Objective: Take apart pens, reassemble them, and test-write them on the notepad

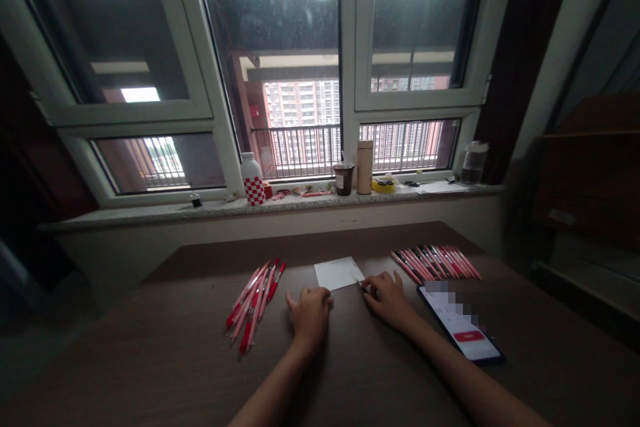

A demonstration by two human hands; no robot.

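My left hand (311, 312) rests on the dark wooden table (165, 360) with its fingers curled into a loose fist, just below a small white paper slip (338, 273). Pinched in the fingers of my right hand (387, 298) is a pen (359, 282), its tip at the slip's right edge. A loose pile of red pens (256, 303) lies to the left of my left hand. A neat row of red pens (436, 262) lies to the right, beyond my right hand.
A smartphone (461, 324) with a lit screen lies by my right forearm. On the stone windowsill (150, 212) stand a white bottle with a red checked base (253, 179), a dark cup (343, 178), a beige flask (365, 167) and a clear jar (473, 162). A wooden cabinet (590, 167) stands at right.
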